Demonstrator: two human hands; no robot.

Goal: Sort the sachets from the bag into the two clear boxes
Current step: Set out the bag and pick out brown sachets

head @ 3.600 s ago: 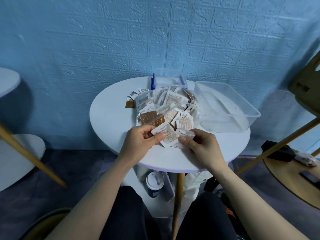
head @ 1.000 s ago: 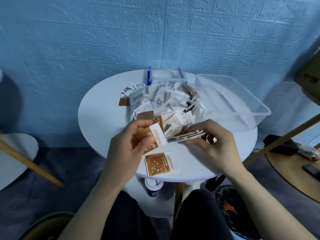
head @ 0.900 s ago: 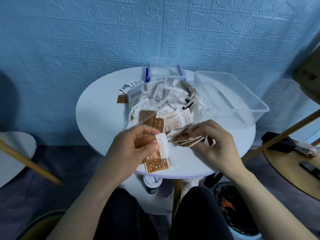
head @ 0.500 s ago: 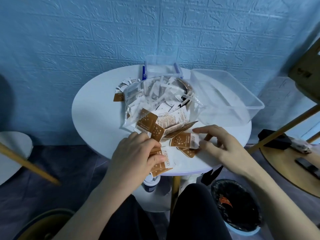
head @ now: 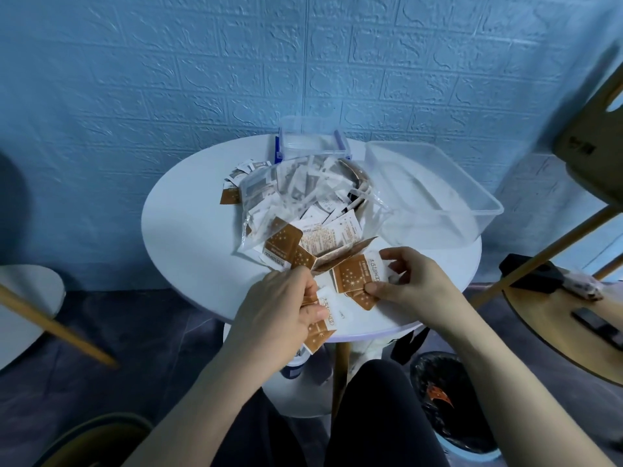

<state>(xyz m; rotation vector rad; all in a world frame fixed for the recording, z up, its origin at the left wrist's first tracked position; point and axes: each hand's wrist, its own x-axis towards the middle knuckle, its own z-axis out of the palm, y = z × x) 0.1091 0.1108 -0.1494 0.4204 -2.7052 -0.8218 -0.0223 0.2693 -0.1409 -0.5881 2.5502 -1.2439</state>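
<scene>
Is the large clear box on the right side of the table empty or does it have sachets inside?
Empty. Through the clear walls of the large box only its bare bottom shows; no sachets lie inside.

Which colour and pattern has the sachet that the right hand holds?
Brown with small white stars and a white end strip, on the sachet in the head view.

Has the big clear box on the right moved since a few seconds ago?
No. The big clear box sits at the same right edge of the round white table, beside the bag of sachets; only the camera has shifted.
</scene>
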